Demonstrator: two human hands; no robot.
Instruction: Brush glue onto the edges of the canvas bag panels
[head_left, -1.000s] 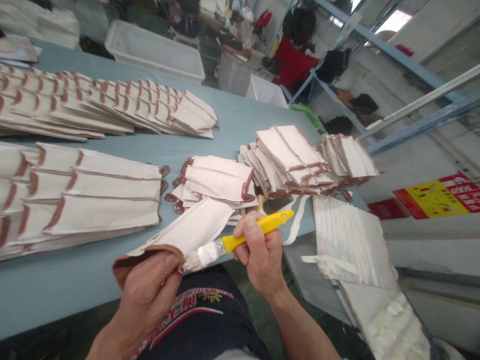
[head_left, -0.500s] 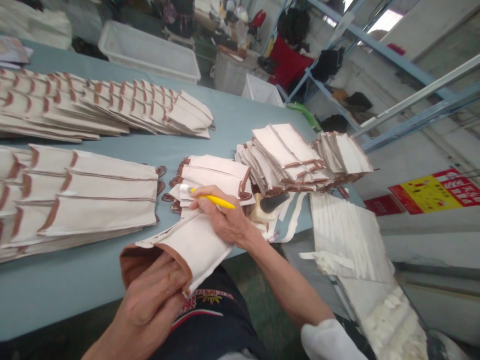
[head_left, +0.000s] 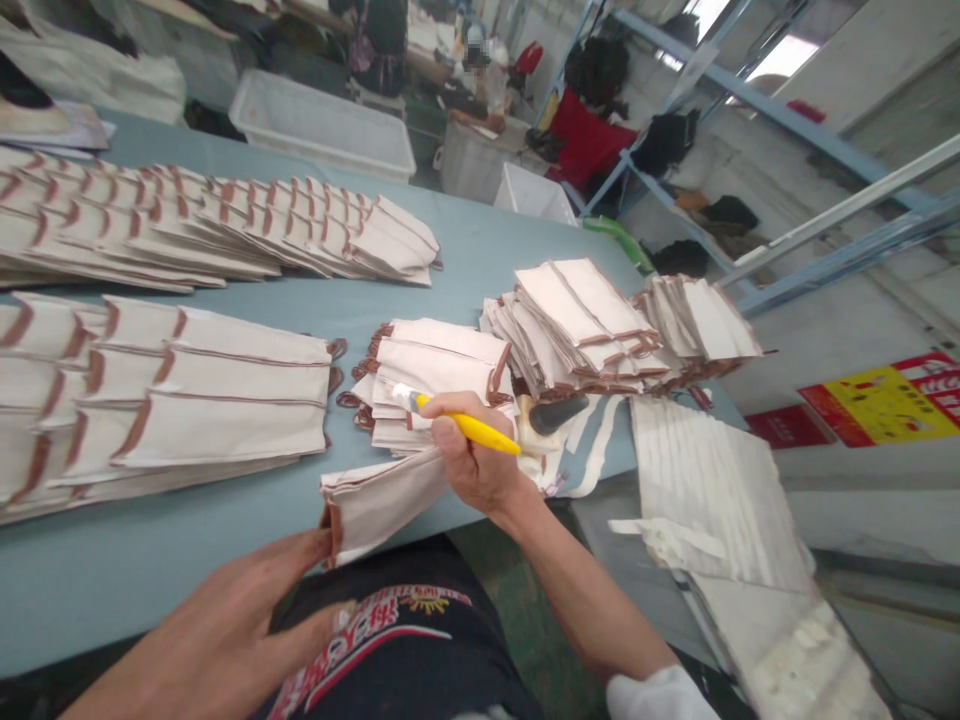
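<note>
A cream fabric pouch (head_left: 390,500) with brown trim at its mouth lies tilted at the table's front edge, its mouth facing left. My right hand (head_left: 480,465) grips a small yellow-handled brush (head_left: 476,430) with a pale tip, and it also covers the pouch's far end. At the pouch's mouth are the fingertips of my left hand (head_left: 247,600); its thumb is spread apart from the fingers, over the dark apron (head_left: 405,640). Just beyond the right hand sits a short stack of similar pouches (head_left: 442,345) with brown cord loops.
Overlapping rows of pouches (head_left: 232,430) cover the left of the blue-green table (head_left: 247,495). More pouch stacks (head_left: 585,300) stand at right, near a dark-handled object (head_left: 555,412). White tubs (head_left: 322,120) are behind. Cream material (head_left: 705,480) hangs beyond the right edge.
My left hand has drawn out of the pouch's mouth toward the lower left, and its thumb has spread. The pouch now looks flatter. The right hand, still holding the brush, sits slightly lower right.
</note>
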